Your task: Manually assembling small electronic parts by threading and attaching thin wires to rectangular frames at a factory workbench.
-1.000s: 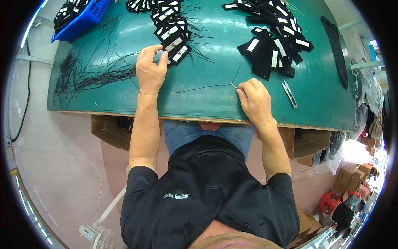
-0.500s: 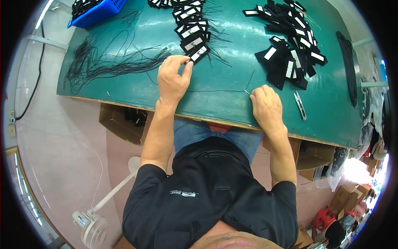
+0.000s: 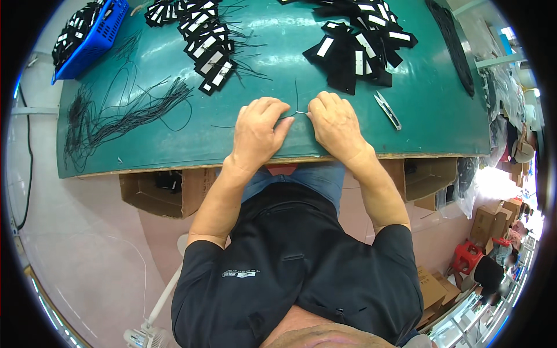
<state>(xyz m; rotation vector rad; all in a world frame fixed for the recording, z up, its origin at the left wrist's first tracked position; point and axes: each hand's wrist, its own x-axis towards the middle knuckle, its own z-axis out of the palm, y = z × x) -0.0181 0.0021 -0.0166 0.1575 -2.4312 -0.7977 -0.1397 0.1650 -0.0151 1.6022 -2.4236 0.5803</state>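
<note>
My right hand (image 3: 336,124) is closed in a pinch on a thin silver-white rod (image 3: 301,112), whose tip points left; its exact kind is too small to tell. A black cord (image 3: 296,93) lies by that tip, one end running away from me across the table. My left hand (image 3: 259,130) is just left of the tip, thumb and forefinger closing on the cord, whose other end trails out left of the hand. Farther left, a row of small black fabric pieces with white labels (image 3: 213,61) has cord ends sticking out.
A bundle of loose black cords (image 3: 125,119) lies on the green table (image 3: 243,148) at left. Black labelled pieces (image 3: 342,64) are heaped at far right, near thread snips (image 3: 387,110). A blue basket (image 3: 96,43) stands far left; a dark cord hank (image 3: 452,46) lies far right.
My left hand has left the labelled pieces and come right, close to my right hand. The cord between them is no longer stretched out. The whole view has shifted.
</note>
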